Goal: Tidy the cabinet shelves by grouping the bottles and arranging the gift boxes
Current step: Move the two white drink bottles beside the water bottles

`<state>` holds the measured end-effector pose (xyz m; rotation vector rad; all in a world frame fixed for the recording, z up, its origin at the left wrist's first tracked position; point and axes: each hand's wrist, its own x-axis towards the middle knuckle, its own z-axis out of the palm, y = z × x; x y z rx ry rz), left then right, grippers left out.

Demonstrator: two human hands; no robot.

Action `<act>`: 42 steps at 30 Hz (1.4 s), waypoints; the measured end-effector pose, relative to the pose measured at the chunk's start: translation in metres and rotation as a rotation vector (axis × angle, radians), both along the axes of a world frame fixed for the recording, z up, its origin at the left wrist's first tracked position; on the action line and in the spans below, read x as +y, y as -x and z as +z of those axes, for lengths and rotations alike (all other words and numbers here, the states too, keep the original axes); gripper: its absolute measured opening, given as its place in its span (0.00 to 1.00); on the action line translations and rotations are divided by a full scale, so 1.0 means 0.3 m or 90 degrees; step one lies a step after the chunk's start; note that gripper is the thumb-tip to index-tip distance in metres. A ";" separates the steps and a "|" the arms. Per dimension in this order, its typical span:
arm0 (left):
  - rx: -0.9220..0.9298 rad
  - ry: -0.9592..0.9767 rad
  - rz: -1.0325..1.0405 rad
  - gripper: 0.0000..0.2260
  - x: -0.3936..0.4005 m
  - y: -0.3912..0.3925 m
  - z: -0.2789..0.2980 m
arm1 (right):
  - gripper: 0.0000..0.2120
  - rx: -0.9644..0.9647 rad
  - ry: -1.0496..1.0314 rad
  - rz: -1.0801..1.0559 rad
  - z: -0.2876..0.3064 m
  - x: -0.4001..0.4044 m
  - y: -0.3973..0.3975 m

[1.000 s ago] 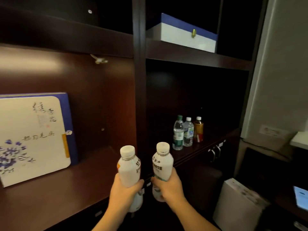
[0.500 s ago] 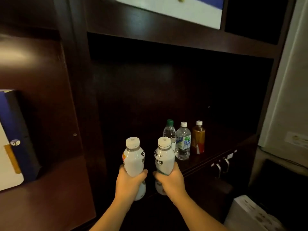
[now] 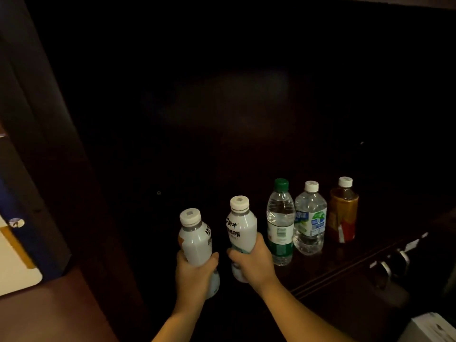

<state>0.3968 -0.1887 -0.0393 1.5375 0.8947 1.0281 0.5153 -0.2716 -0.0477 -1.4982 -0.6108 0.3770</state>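
Before the dark wooden cabinet shelf (image 3: 350,265), the left hand (image 3: 195,272) is clamped around one white plastic bottle with a white cap (image 3: 196,240), the right hand (image 3: 254,262) around a second white capped bottle (image 3: 240,230), both upright. Just right stand a green-capped clear water bottle (image 3: 280,223), a white-capped clear water bottle (image 3: 309,218) and an amber tea bottle (image 3: 344,211). A blue-and-white gift box (image 3: 14,255) sits beyond the dark divider panel (image 3: 61,169), far left.

Five bottles at dark shelf, gift box far left.
Two white capped milk bottles (image 3: 196,240) (image 3: 241,230) upright, held off the shelf front edge; green-cap water bottle (image 3: 280,223), white-cap water bottle (image 3: 310,218), amber tea bottle (image 3: 343,211) standing in a row near shelf (image 3: 370,243) front edge. Blue-white gift box (image 3: 14,248) upright in left compartment.
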 end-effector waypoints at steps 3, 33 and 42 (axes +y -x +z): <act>0.010 -0.006 0.005 0.24 0.017 0.000 -0.013 | 0.23 -0.019 0.012 0.023 -0.011 0.013 -0.010; -0.040 0.038 -0.237 0.22 -0.268 0.837 0.111 | 0.12 -0.035 0.097 -0.255 0.110 -0.302 0.835; -0.046 -0.042 0.000 0.18 0.248 1.547 0.196 | 0.15 -0.048 0.055 -0.064 0.165 0.114 1.311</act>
